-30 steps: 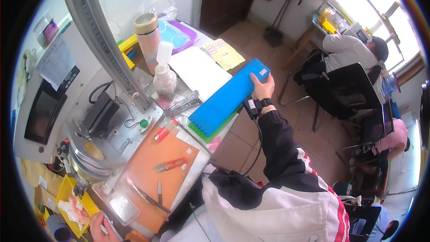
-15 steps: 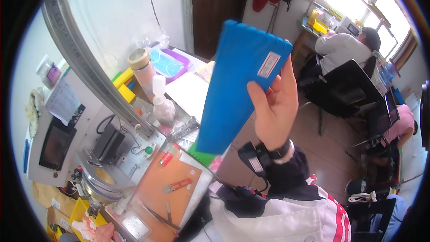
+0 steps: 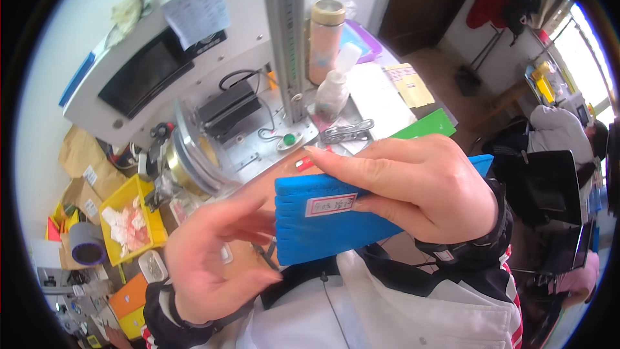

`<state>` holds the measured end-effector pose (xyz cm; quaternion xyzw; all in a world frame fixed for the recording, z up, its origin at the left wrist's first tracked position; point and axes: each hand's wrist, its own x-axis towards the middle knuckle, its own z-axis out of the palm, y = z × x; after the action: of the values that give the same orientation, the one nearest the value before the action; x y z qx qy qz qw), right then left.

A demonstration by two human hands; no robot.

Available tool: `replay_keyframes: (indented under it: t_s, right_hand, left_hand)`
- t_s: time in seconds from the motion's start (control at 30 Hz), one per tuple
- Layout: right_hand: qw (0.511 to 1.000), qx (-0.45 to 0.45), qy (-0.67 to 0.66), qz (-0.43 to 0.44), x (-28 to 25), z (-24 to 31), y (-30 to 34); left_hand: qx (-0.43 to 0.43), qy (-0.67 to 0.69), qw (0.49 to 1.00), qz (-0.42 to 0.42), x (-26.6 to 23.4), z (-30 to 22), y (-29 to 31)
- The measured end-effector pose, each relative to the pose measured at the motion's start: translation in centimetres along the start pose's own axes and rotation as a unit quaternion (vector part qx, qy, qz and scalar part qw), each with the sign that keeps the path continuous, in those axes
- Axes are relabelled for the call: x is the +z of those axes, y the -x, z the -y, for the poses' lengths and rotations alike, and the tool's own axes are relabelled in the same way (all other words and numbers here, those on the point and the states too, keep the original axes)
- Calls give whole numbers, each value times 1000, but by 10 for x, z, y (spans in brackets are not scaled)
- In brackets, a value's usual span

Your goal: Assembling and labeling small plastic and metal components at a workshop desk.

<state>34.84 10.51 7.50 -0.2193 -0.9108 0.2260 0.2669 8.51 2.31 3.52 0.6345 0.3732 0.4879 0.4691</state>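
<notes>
My right hand (image 3: 420, 187) grips a flat blue piece (image 3: 323, 236), pinched between thumb and fingers along its upper side. One end of this piece has a notched edge, and a small white label framed in red sits near that end. I cannot make out its exact kind. Close to the notched end, my left hand (image 3: 213, 258) is curved with thumb and fingers apart and nothing between them; it is slightly blurred. Below, an orange mat (image 3: 284, 171) is mostly hidden by my hands, with a red-handled tool (image 3: 305, 163) on it.
A machine with a dark screen (image 3: 145, 77) and an upright metal column (image 3: 284, 45) stands behind. On the left is a yellow bin (image 3: 158, 220) with crumpled paper. A tumbler (image 3: 325, 39) and a pump bottle (image 3: 332, 94) stand at the back. One person (image 3: 562, 136) sits at far right.
My right hand has lowered the blue piece and turned it, so its notched end now points left. My left hand has come up from the yellow bin. The view has swung left.
</notes>
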Motion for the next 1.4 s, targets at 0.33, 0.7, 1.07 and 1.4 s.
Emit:
replay_keyframes:
  t_s: [0.33, 0.7, 1.07, 1.4]
  right_hand:
    - [981, -103, -117, -114, -5, 9, 28]
    - [829, 172, -521, -108, 111, 0, 70]
    - [802, 171, -509, -262, 133, 6, 54]
    - [827, 205, -443, -278, 137, 8, 56]
  left_hand:
    - [-53, 92, 993, -45, 14, 16, 6]
    - [-17, 194, 977, -85, 27, 27, 11]
    - [198, -350, 893, -200, 14, 18, 2]
    - [227, -403, 862, -209, 18, 21, 1]
